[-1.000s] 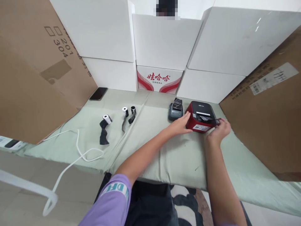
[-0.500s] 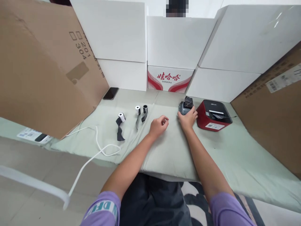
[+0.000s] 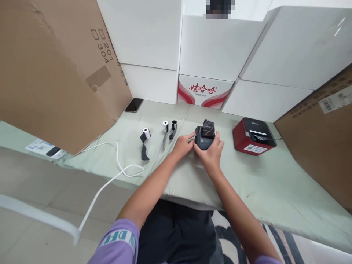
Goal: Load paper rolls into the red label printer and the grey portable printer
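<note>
A small dark grey portable printer (image 3: pixel 203 143) stands on the cloth-covered table in front of me, with a strip of black marble-patterned paper (image 3: pixel 208 128) curling up from its top. My right hand (image 3: pixel 211 154) grips the printer, thumb at the front left corner and fingers along the right side. At its left side, my left hand (image 3: pixel 183 145) presses with thumb and fingertips. Just left of that hand lie a dark-ended paper roll (image 3: pixel 174 125) and a white-ended roll (image 3: pixel 165 126), both partly unrolled. Another roll (image 3: pixel 146 132) with a dark tail sits farther left.
A red and black printer (image 3: pixel 254 136) stands to the right. White boxes (image 3: pixel 209 51) line the back, and cardboard panels (image 3: pixel 55 73) rise at both sides. A phone (image 3: pixel 134 105) lies back left. A white cable (image 3: pixel 118 156) runs over the front edge.
My right hand has brought the dark portable printer leftward and nearer, away from the red printer. My left hand, loosely curled and apart from it before, now touches its left side.
</note>
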Available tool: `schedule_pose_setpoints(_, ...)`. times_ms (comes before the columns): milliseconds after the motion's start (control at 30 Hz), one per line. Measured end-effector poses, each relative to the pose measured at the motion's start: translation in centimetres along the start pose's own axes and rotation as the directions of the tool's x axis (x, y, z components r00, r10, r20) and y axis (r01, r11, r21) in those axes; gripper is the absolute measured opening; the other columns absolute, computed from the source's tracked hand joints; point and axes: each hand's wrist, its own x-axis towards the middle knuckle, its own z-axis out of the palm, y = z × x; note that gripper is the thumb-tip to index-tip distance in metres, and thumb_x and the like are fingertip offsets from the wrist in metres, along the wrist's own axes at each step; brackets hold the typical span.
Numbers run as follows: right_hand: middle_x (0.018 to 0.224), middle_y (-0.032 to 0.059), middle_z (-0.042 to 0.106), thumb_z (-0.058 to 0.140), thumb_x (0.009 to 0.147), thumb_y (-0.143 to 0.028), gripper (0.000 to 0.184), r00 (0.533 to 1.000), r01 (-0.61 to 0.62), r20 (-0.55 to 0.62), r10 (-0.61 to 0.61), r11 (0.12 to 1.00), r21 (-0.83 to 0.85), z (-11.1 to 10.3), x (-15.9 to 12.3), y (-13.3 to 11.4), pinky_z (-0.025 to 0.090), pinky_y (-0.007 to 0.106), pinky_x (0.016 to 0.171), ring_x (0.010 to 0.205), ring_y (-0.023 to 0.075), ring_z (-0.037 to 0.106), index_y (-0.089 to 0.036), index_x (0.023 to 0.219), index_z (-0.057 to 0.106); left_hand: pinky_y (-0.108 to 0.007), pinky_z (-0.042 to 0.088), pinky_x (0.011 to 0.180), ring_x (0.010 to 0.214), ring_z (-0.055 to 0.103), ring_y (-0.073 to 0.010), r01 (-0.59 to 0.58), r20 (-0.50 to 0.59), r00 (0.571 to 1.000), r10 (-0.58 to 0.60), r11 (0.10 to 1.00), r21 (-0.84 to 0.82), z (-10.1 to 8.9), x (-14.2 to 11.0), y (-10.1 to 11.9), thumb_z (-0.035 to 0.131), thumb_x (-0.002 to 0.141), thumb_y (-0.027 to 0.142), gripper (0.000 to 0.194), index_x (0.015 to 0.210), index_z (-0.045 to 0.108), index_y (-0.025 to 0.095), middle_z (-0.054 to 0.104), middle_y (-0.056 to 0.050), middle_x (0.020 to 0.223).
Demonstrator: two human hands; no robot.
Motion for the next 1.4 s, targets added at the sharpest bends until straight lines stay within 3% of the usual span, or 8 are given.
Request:
schedule_pose_setpoints(200,0.124,0.0167,0.042,0.075,0.068,-0.057,0.116,0.997,-0.053,0.050,0.058,0.994,-0.093,0.7,-0.1,1.1,0.035,0.059,0.107,0.120,0.0395,0.045,-0.019,0.160,0.016,-0.039,0.038,0.118,0.100,0.074,-0.0218,-0.125,0.109,0.989,0.105,0.972,0.197,-0.3,0.3,-0.8,0.057,0.089,0.019,0.047,0.134,0.067,0.019,0.080,-0.009,0.107)
schedule_pose_setpoints(433,0.134,0.0188,0.036,0.072,0.073,-0.056,0.109,0.994,-0.031,0.105,0.039,0.997,-0.073,1.7,-0.9,1.6,0.035,0.059,0.106,0.126,0.0409,0.041,-0.024,0.160,0.014,-0.050,0.020,0.127,0.141,0.052,-0.0240,-0.153,0.187,0.977,0.105,0.952,0.265,-0.9,0.4,-1.2,0.054,0.088,0.020,0.050,0.137,0.063,0.022,0.056,-0.012,0.150)
schedule_pose_setpoints(600,0.136,0.0199,0.036,0.072,0.073,-0.053,0.109,0.989,-0.074,0.121,0.085,0.993,-0.087,1.8,-1.2,1.2,0.037,0.060,0.105,0.129,0.0421,0.040,-0.023,0.161,0.014,-0.048,0.018,0.127,0.139,0.054,-0.0222,-0.141,0.185,0.979,0.086,0.939,0.313,-1.0,0.3,-0.9,0.051,0.090,0.019,0.050,0.138,0.062,0.023,0.051,-0.013,0.154)
schedule_pose_setpoints(733,0.141,0.0216,0.035,0.073,0.070,-0.052,0.113,0.985,-0.112,0.128,0.119,0.991,-0.067,1.5,-0.8,1.1,0.034,0.062,0.110,0.134,0.0429,0.038,-0.020,0.161,0.015,-0.046,0.023,0.125,0.143,0.050,-0.0218,-0.141,0.109,0.988,0.111,0.935,0.326,-0.5,-0.1,-0.5,0.052,0.090,0.018,0.047,0.136,0.064,0.022,0.059,-0.013,0.147)
schedule_pose_setpoints(900,0.147,0.0248,0.040,0.070,0.071,-0.055,0.112,0.972,-0.216,0.143,0.187,0.951,0.223,0.6,1.5,2.5,0.036,0.052,0.114,0.137,0.0366,0.043,-0.011,0.160,0.018,-0.044,0.031,0.121,0.141,0.052,-0.0212,-0.059,-0.040,0.997,0.072,0.963,0.262,0.4,-0.7,-0.4,0.054,0.092,0.020,0.037,0.122,0.073,0.025,0.070,-0.009,0.132)
schedule_pose_setpoints(1067,0.155,0.0181,0.042,0.054,0.083,-0.060,0.089,0.951,-0.308,0.175,0.254,0.742,0.595,1.1,3.0,3.9,0.033,0.041,0.119,0.141,0.0263,0.046,-0.015,0.157,0.030,-0.045,0.033,0.120,0.143,0.049,-0.0220,-0.013,-0.036,0.999,0.018,0.992,0.128,0.8,-0.6,-1.1,0.055,0.087,0.010,0.042,0.119,0.075,0.028,0.072,-0.004,0.130)
schedule_pose_setpoints(1167,0.157,0.0160,0.043,0.051,0.085,-0.061,0.085,0.956,-0.294,0.180,0.233,0.713,0.636,1.8,2.9,4.2,0.027,0.041,0.122,0.146,0.0258,0.041,-0.016,0.155,0.035,-0.046,0.030,0.121,0.148,0.044,-0.0210,0.025,-0.007,1.000,-0.025,0.995,0.093,0.8,-0.5,-1.3,0.051,0.085,0.005,0.051,0.121,0.074,0.033,0.068,0.002,0.135)
schedule_pose_setpoints(1400,0.155,0.0121,0.047,0.050,0.086,-0.056,0.075,0.956,-0.290,0.153,0.251,0.722,0.629,2.2,2.5,4.1,0.030,0.043,0.121,0.144,0.0260,0.042,-0.020,0.151,0.042,-0.051,0.015,0.127,0.153,0.035,-0.0203,0.049,0.118,0.991,-0.064,0.991,0.125,0.2,-0.1,-1.2,0.046,0.079,-0.001,0.064,0.127,0.070,0.034,0.062,0.004,0.141)
